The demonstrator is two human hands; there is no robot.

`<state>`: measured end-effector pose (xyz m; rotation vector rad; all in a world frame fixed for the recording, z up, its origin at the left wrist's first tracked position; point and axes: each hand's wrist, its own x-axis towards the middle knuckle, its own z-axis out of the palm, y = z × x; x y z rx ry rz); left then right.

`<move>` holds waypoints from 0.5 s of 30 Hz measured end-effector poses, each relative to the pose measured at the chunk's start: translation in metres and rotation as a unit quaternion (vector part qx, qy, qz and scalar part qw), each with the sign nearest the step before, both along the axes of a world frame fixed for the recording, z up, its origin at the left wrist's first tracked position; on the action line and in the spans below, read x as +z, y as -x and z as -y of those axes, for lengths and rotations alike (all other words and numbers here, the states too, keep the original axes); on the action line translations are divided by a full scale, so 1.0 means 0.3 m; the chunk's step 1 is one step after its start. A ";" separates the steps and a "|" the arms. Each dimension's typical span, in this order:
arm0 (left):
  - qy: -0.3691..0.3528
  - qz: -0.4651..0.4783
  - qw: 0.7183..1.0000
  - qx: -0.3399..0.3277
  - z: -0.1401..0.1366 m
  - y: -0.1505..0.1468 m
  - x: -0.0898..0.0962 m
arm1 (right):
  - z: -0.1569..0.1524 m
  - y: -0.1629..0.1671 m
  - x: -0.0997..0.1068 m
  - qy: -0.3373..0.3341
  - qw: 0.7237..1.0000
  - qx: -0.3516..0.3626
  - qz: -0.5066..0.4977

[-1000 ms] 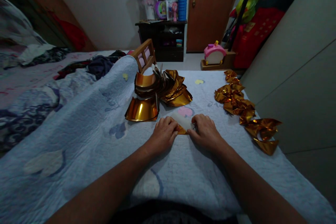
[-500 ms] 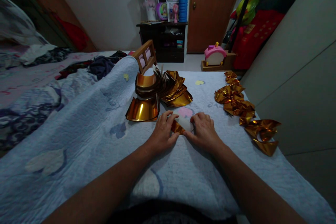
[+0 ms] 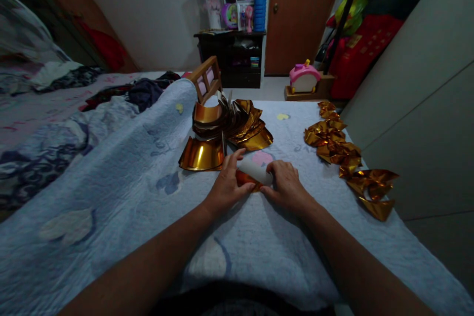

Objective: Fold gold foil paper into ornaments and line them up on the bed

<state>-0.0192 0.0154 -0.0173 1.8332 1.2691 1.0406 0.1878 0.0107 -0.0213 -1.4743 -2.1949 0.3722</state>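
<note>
Between my hands, low over the quilt, is a sheet of gold foil paper with its pale side curled upward and a gold strip showing along the near edge. My left hand grips its left end, thumb along the near edge and fingers over the far side. At the right end my right hand pinches the same sheet, fingers curled. Just beyond my left hand lies a stack of curved gold foil sheets, fanned out in several piles.
The blue quilt covers the surface beneath. Crumpled gold foil pieces lie in a row along its right edge, beside a pale cabinet. A wooden frame stands behind the stack. Clothes are heaped at the left.
The foil sheet is now more curled, its pale side bulging up between my hands. My left fingers have lifted and stretched slightly. The view has shifted a little.
</note>
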 end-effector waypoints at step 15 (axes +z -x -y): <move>0.196 0.329 0.923 -0.020 0.016 -0.033 0.057 | -0.017 -0.006 0.017 0.186 0.900 -0.011 -0.394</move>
